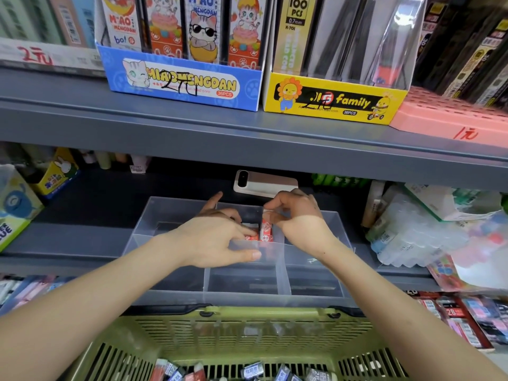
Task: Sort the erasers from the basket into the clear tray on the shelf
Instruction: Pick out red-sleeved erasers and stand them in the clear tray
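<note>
**Erasers in the centre rear compartment of the clear tray**

Readable labels: the blue display box (182, 83) on the upper shelf (247, 138) reads "MIAOMENGDAN" and "36PCS", with handwriting over it. The yellow display box (334, 100) beside it reads "family" and "36PCS"; a pack inside reads "100 PCS 0.7mm". The pink tray (450, 119) at the right edge carries a handwritten red price mark.

The clear tray (176, 210) sits on the lower shelf, split by dividers into compartments. Its front row appears unfilled. A phone (265, 184) lies just behind its rear wall.

Red-and-white erasers (266, 229) stand in the centre rear compartment, long axis roughly upright, side by side. Their print is too small to read.

The left hand (214, 237) reaches over the centre divider, fingers spread and touching the left eraser; the thumb rests on the divider edge. The right hand (299, 215) has its fingers pinched on the top of the right eraser.

The green basket (247, 323) sits below the tray's front edge, holding more wrapped erasers (253, 372) lying at mixed angles.
</note>
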`<state>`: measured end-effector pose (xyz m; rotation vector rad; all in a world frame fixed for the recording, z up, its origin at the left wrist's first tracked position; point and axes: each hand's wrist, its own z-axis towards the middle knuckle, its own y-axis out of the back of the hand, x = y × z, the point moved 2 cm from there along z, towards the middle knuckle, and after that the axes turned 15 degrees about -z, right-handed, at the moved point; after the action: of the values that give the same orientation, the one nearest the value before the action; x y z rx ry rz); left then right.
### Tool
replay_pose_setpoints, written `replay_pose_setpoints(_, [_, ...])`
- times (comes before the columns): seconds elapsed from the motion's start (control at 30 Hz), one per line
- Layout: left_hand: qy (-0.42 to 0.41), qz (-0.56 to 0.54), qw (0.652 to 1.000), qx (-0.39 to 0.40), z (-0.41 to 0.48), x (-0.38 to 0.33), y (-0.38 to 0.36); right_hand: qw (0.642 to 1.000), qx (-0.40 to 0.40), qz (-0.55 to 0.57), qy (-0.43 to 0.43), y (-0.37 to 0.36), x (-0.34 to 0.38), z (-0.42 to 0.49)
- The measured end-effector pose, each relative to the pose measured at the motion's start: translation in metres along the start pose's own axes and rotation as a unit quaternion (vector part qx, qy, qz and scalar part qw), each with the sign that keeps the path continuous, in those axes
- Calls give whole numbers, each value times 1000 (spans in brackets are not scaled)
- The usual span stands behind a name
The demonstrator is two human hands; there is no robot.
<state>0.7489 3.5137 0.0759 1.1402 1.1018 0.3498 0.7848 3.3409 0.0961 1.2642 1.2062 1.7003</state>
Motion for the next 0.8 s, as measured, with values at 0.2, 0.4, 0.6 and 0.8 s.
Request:
replay_pose_setpoints(0.2, [-10,5,1000,-16,-1,0,0,990,16,135,-26,-2,-2,-2])
replay_pose_setpoints(0.4, [-4,14,1000,-20,0,1,-1,987,23,154,-29,-5,-9,-1])
replay_pose_setpoints(0.6, [-1,20,999,-25,1,2,-2,998,44,34,9,2,-8,6])
replay_pose_setpoints(0.8, [-1,24,999,-24,1,2,-2,998,47,-25,44,6,-2,10])
